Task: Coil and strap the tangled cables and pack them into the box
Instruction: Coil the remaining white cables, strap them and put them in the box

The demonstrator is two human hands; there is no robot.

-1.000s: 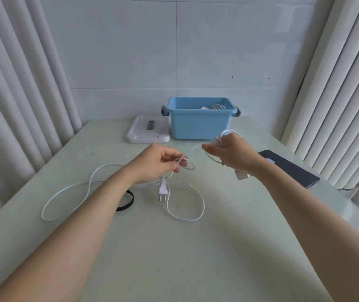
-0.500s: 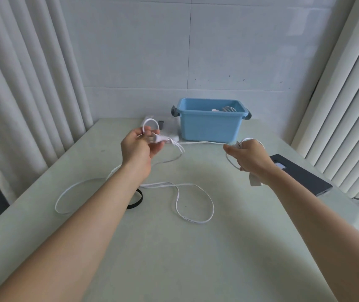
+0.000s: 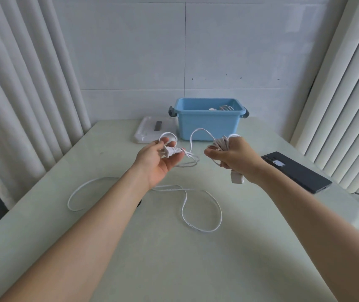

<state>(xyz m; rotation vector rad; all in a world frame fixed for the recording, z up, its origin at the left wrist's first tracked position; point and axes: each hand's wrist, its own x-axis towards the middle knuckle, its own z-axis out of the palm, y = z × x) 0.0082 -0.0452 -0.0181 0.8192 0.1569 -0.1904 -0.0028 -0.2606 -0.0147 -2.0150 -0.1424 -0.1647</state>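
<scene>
Left hand (image 3: 159, 163) pinches the plug (image 3: 171, 151), axis aimed rightward at the coil (image 3: 220, 144) the right hand (image 3: 236, 159) grips; slack cable (image 3: 198, 229) lies nearer the person.

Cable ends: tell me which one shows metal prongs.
The plug in the left hand: two metal prongs stick out of it. The other end, a plain white block, hangs below the right hand with no prongs showing.
</scene>
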